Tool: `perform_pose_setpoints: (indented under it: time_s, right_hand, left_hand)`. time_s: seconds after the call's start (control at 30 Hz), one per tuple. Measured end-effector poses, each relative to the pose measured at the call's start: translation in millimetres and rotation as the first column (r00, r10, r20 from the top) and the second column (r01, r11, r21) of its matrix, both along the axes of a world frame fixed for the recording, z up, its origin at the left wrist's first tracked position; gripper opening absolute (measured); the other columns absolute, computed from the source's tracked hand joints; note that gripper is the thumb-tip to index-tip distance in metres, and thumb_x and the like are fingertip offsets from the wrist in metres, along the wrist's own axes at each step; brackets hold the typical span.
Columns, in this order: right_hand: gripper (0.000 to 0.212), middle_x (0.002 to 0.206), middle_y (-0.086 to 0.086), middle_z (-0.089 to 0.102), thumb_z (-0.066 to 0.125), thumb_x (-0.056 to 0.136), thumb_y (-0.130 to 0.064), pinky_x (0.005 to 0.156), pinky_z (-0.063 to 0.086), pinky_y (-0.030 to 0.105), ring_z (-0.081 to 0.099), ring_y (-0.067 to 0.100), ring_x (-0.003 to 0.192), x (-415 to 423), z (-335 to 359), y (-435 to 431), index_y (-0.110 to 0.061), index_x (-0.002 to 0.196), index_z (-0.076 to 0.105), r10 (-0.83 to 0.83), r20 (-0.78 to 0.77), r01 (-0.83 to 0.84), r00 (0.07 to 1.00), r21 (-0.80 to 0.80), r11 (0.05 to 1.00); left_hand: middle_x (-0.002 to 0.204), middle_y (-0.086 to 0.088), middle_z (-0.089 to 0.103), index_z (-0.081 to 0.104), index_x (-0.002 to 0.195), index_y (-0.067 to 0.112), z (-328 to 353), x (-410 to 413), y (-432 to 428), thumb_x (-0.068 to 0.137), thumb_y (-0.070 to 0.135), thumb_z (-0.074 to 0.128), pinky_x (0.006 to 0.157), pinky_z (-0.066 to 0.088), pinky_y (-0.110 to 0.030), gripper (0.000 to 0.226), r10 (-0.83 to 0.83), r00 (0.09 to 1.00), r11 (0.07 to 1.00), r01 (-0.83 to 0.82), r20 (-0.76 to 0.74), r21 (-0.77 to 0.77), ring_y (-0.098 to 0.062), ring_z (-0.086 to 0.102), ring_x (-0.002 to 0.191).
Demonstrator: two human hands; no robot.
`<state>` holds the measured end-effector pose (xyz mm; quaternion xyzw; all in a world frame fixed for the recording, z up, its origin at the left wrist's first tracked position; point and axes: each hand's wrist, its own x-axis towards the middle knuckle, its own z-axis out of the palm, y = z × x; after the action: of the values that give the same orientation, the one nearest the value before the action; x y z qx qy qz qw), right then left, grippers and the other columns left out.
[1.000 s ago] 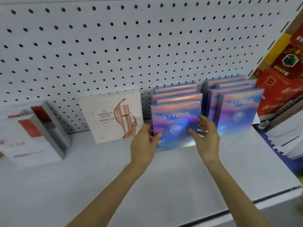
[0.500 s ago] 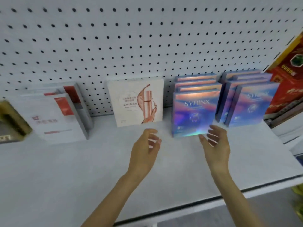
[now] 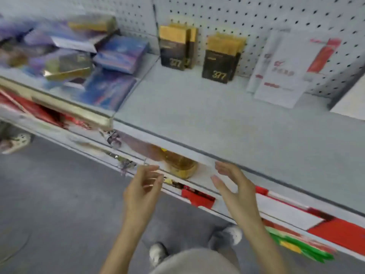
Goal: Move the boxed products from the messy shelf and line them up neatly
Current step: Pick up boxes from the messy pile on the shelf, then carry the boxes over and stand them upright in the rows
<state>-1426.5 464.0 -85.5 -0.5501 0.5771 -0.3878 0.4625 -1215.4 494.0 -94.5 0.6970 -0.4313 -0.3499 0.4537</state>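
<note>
Both grips hang empty with loose fingers, left hand point(image 3: 142, 192) beside right hand point(image 3: 236, 189); the jumbled boxes point(image 3: 120, 54) lie well up-left of them, so I would reach there and lift one top box squarely.

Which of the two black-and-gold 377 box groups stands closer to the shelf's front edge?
The 377 group next to the white-and-red boxes; the other group sits further back near the pegboard.

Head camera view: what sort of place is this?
Probably a shop aisle: a white shelf backed by pegboard, black-and-gold boxes standing facing out, and a jumbled pile of blue boxes to its left.
</note>
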Motion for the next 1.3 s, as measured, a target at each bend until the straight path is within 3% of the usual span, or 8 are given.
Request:
perform_pose_setpoints:
  time_s: [0.17, 0.33, 0.47, 0.7, 0.77, 0.97, 1.17, 1.3]
  right_hand:
    - [0.037, 0.112, -0.018, 0.064, 0.07, 0.086, -0.012, 0.09, 0.044, 0.01, 0.059, -0.004, 0.106, 141, -22, 35, -0.037, 0.111, 0.059, 0.168, 0.037, -0.169, 0.985, 0.027, 0.985]
    - [0.038, 0.113, -0.014, 0.063, 0.068, 0.087, -0.015, 0.094, 0.048, 0.023, 0.06, 0.0, 0.105, 256, -30, 64, -0.041, 0.111, 0.057, 0.345, 0.102, -0.355, 0.933, 0.104, 0.929]
    - [0.037, 0.113, -0.013, 0.064, 0.069, 0.087, -0.015, 0.098, 0.045, 0.024, 0.059, 0.002, 0.11, 322, -23, 54, -0.041, 0.112, 0.057, 0.447, 0.059, -0.45, 0.893, 0.048, 0.892]
    - [0.039, 0.113, -0.014, 0.064, 0.067, 0.087, -0.012, 0.089, 0.045, 0.011, 0.06, -0.003, 0.106, 409, -23, 6, -0.035, 0.117, 0.056, 0.493, 0.076, -0.497, 0.867, 0.056, 0.866]
    - [0.041, 0.116, -0.015, 0.061, 0.067, 0.087, -0.012, 0.087, 0.047, 0.011, 0.062, -0.004, 0.102, 443, -29, -13, -0.038, 0.116, 0.054, 0.504, 0.101, -0.512, 0.858, 0.085, 0.855]
    - [0.043, 0.116, -0.015, 0.059, 0.066, 0.087, -0.009, 0.086, 0.051, 0.017, 0.065, 0.0, 0.092, 564, -15, -105, -0.036, 0.119, 0.055, 0.509, 0.132, -0.515, 0.851, 0.017, 0.857]
    - [0.043, 0.116, -0.009, 0.058, 0.065, 0.086, -0.005, 0.078, 0.046, 0.009, 0.062, -0.008, 0.085, 667, 24, -189, -0.033, 0.117, 0.054, 0.522, 0.14, -0.521, 0.841, -0.046, 0.852]
    - [0.048, 0.115, -0.013, 0.059, 0.062, 0.089, -0.004, 0.068, 0.048, 0.009, 0.064, -0.003, 0.084, 713, 27, -223, -0.034, 0.125, 0.05, 0.525, 0.135, -0.525, 0.841, -0.035, 0.85]
  left_hand:
    - [0.081, 0.008, 0.068, 0.061, 0.094, 0.036, 5, 127, 74, 0.087, 0.016, 0.066, 0.069, 0.051, -0.018, 0.022, 0.162, 0.985, 0.987, -0.162, 0.062, 0.006, -0.009, 0.066, 0.076]
    - [0.083, 0.006, 0.069, 0.062, 0.094, 0.03, 5, 207, 139, 0.087, 0.008, 0.066, 0.068, 0.049, -0.016, 0.023, 0.379, 0.925, 0.923, -0.38, 0.024, 0.068, -0.01, 0.066, 0.076]
    - [0.085, -0.002, 0.071, 0.066, 0.098, 0.013, -8, 249, 154, 0.086, 0.004, 0.066, 0.067, 0.045, -0.01, 0.015, 0.46, 0.885, 0.885, -0.449, -0.075, 0.124, 0.0, 0.063, 0.071]
    - [0.086, 0.016, 0.071, 0.064, 0.092, 0.031, -24, 318, 107, 0.084, 0.005, 0.069, 0.078, 0.049, -0.012, 0.028, 0.417, 0.9, 0.907, -0.403, -0.123, 0.122, 0.001, 0.065, 0.084]
    - [0.088, 0.014, 0.07, 0.063, 0.093, 0.032, -28, 351, 87, 0.084, 0.004, 0.068, 0.074, 0.047, -0.008, 0.029, 0.39, 0.912, 0.917, -0.374, -0.123, 0.138, 0.002, 0.065, 0.081]
    - [0.095, 0.003, 0.07, 0.064, 0.096, 0.026, -22, 489, 10, 0.087, -0.001, 0.062, 0.073, 0.051, -0.015, 0.028, 0.473, 0.872, 0.878, -0.456, -0.124, 0.142, -0.019, 0.068, 0.092]
    - [0.098, 0.003, 0.069, 0.063, 0.108, 0.017, 21, 604, -58, 0.089, 0.001, 0.06, 0.08, 0.051, -0.016, 0.025, 0.517, 0.854, 0.856, -0.517, -0.057, 0.017, -0.014, 0.067, 0.089]
    - [0.096, 0.003, 0.07, 0.063, 0.109, 0.031, 2, 647, -85, 0.088, 0.001, 0.062, 0.082, 0.051, -0.023, 0.036, 0.512, 0.857, 0.857, -0.506, -0.058, 0.091, -0.013, 0.067, 0.087]
